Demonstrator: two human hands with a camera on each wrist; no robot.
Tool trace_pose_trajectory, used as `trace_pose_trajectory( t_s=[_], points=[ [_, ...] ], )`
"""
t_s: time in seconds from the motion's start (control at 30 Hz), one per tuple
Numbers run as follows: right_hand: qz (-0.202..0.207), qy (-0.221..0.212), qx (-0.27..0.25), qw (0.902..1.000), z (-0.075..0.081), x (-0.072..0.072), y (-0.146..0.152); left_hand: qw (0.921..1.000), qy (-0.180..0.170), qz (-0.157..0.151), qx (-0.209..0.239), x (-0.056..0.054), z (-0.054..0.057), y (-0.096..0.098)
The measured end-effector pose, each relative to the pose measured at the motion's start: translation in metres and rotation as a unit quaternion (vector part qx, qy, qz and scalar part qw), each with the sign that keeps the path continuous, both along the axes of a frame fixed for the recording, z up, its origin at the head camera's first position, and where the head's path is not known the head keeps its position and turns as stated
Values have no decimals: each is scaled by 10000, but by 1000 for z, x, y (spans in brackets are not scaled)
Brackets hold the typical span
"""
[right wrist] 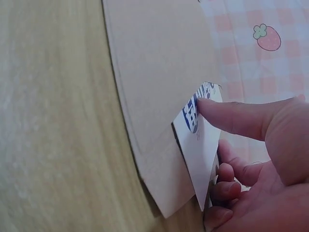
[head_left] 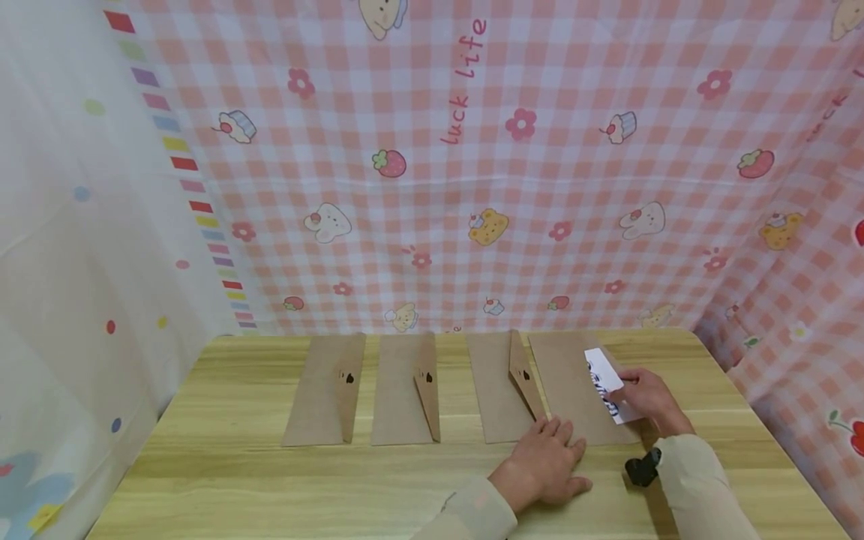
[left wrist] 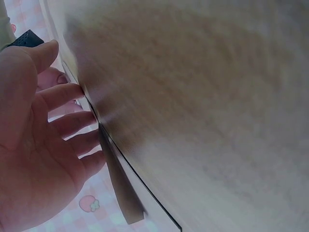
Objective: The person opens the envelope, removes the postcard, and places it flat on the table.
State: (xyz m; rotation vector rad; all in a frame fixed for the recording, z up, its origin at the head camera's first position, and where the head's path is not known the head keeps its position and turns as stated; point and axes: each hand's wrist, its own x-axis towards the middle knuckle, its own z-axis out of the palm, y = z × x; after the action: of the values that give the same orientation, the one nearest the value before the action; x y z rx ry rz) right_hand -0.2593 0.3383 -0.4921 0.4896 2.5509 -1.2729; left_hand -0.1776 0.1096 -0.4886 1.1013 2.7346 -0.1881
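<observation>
My right hand pinches a white card with dark blue print over the right side of the rightmost brown paper envelope. In the right wrist view the thumb presses the printed face of the card, and the other fingers curl behind it. Whether any of the card is inside the envelope, I cannot tell. My left hand lies palm down with fingers spread, its fingertips at the near edges of that envelope and its left neighbour. The left wrist view shows those fingers fairly straight.
Two more brown envelopes lie in the same row at the left, their flaps with a small dark mark on the right. The wooden table meets a pink checked cloth behind. A black device is at the right wrist.
</observation>
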Motion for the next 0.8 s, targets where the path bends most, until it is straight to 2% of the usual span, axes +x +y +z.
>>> trace_pose_trajectory(
  t_s=[0.43, 0.8],
  points=[
    [-91, -6, -177, 9998, 3, 3, 0, 10000, 44, -32, -20, 0, 0, 0],
    [-201, 122, -36, 9997, 4, 4, -3, 10000, -27, -27, 41, -1, -2, 0]
  ],
)
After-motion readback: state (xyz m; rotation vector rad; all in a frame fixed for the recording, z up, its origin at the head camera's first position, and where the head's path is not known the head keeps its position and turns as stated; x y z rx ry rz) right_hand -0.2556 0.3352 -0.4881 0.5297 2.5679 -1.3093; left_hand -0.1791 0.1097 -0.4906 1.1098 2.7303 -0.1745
